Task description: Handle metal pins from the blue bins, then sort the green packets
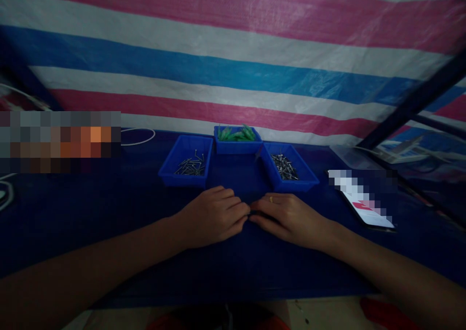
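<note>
My left hand [216,215] is closed, its thumb and fingers pressed together at the tips. Facing it, my right hand [291,217] is also closed in a pinch, with a ring on one finger. The fingertips of both hands meet above the blue table [204,276]. A small dark bit shows between them, too little to name. Just beyond my left hand stands a blue bin [170,173] with loose metal screws or nails [191,166]. Beyond my right hand, another blue bin [307,178] holds similar metal pieces [286,167].
Behind these two, a blue bin [238,148] contains green plastic pieces [236,134]. A phone [369,213] lies on the right, partly blurred out. At the left back are a white cable [140,142] and a pixelated area. A striped sheet [233,73] hangs behind the table.
</note>
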`<control>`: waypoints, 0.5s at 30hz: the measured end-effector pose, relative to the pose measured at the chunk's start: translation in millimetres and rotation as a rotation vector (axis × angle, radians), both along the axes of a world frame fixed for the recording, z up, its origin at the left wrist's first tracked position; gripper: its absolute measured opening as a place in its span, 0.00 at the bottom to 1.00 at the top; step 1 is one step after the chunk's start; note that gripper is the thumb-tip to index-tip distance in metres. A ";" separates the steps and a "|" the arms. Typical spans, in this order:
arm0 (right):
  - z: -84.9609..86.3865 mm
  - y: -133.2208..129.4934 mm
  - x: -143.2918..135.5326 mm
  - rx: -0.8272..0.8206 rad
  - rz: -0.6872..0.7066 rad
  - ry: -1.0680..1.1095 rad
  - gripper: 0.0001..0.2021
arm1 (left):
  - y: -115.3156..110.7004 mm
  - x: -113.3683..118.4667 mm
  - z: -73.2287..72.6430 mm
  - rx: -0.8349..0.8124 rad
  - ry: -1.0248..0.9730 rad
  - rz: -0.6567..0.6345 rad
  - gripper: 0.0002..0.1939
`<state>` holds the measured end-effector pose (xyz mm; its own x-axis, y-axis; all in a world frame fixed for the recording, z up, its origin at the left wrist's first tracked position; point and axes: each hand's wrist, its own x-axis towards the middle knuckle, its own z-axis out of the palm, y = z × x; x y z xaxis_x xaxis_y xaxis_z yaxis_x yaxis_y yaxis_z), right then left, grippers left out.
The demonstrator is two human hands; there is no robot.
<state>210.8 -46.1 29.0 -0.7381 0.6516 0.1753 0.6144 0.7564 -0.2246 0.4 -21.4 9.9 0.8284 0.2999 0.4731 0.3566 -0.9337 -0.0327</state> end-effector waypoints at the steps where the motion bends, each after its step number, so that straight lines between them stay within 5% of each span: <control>1: 0.2 -0.1 -0.3 -0.001 0.004 0.001 0.13 | -0.2 0.0 -0.1 0.014 0.007 -0.005 0.08; 15: -2.3 -1.7 -1.1 0.051 0.079 0.014 0.16 | -4.1 0.8 2.3 0.070 0.055 -0.014 0.05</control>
